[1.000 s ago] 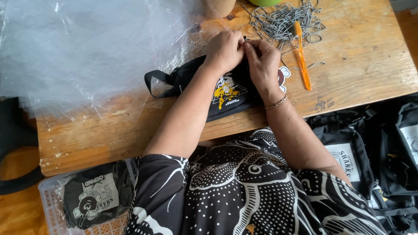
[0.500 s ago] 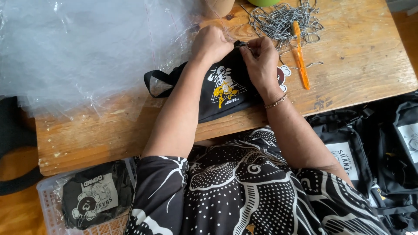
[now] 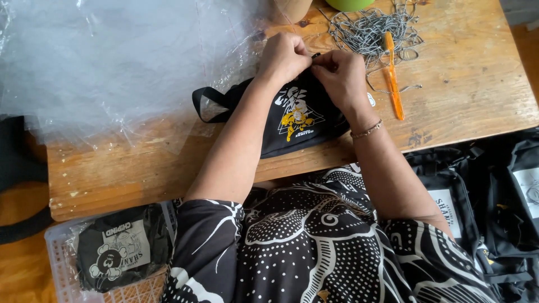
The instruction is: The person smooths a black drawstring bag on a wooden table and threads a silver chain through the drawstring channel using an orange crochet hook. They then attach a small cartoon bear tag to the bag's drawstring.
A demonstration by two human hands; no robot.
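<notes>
Black fabric with a yellow and white print makes up the small pouch bag (image 3: 297,120) lying on the wooden table (image 3: 471,95), its strap looping out to the left, and both hands meet at its top edge. The left hand (image 3: 286,56) is curled with its fingers pinched on that edge, and the right hand (image 3: 342,76) pinches the same spot from the other side. Just beyond lie a heap of ball chains (image 3: 368,31) and an orange tool (image 3: 393,76), with clear plastic sheeting (image 3: 112,62) spread to the left.
</notes>
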